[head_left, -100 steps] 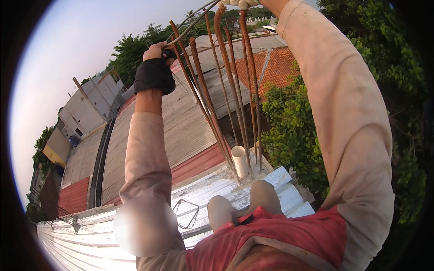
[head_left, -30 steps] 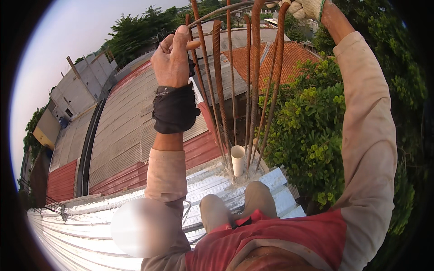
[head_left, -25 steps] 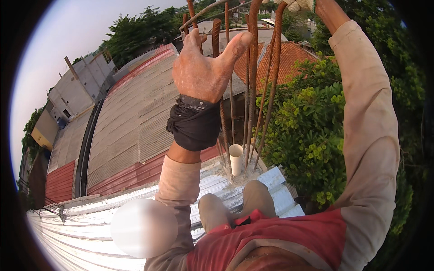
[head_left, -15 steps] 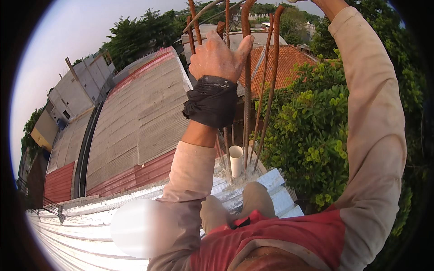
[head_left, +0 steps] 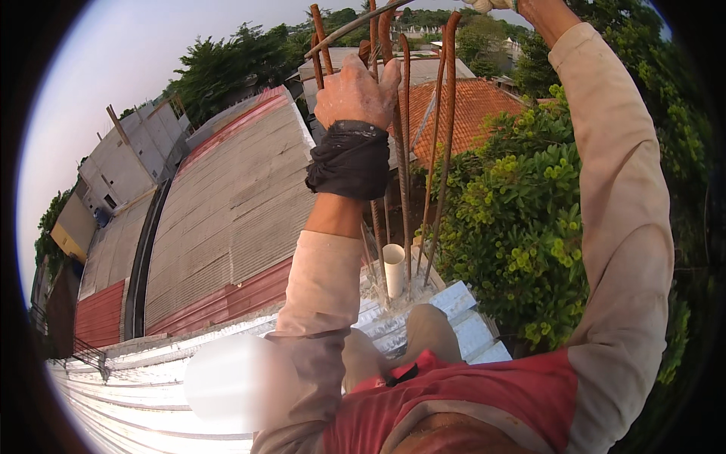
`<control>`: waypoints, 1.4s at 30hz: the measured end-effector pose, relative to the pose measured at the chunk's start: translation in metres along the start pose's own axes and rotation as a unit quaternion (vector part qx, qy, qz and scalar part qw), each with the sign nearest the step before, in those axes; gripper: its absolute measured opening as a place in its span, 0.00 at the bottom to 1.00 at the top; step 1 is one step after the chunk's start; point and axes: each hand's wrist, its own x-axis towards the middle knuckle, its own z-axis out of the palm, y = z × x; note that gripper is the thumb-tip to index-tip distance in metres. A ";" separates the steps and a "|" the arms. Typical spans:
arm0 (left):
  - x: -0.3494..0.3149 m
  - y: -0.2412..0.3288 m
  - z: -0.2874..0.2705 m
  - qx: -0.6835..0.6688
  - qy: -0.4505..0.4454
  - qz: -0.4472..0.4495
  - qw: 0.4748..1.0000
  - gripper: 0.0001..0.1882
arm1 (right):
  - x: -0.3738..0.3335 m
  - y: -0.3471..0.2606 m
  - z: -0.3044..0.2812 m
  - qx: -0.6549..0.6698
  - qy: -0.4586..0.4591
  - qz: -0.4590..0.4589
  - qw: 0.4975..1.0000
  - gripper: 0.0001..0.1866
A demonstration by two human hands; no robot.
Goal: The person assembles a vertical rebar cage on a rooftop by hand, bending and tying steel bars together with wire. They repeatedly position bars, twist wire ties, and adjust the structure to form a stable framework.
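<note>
My left hand (head_left: pixel 355 94), a black cloth wrapped round its wrist, is closed around rusty steel rebar (head_left: pixel 388 41) in an upright cluster. Its curled fingers are mostly hidden behind the back of the hand, and the thumb points up beside a thick bar. A thin grey rod (head_left: pixel 344 30) slants across the bar tops above this hand. At the upper edge is my right hand (head_left: pixel 491 4), in a whitish glove, its fingers looking curled. The frame cuts it off, so what it grips is hidden. More rebar (head_left: pixel 448 98) stands between the two hands.
A white plastic pipe (head_left: pixel 393 271) rises from rough concrete at the bars' feet. Shiny metal roofing (head_left: pixel 151 386) lies below me on the left, with a corrugated roof (head_left: pixel 227 189) beyond. A leafy tree (head_left: pixel 514 234) stands close on the right; an orange tiled roof (head_left: pixel 461 113) lies behind.
My left hand has shifted slightly left and down, and the thick bar beside its thumb now leans further left. My right hand shows a little lower at the upper edge.
</note>
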 end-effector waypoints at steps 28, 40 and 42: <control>-0.003 -0.010 0.025 -0.005 0.069 0.014 0.998 0.27 | -0.002 0.057 -0.013 -0.014 0.019 0.041 0.999 0.08; -0.011 -0.004 0.037 -0.012 0.041 0.007 0.999 0.28 | -0.012 0.044 -0.023 -0.049 0.039 0.042 0.997 0.08; -0.011 -0.012 0.031 0.024 0.031 -0.003 0.999 0.27 | -0.008 0.054 -0.018 -0.040 0.028 0.048 0.998 0.08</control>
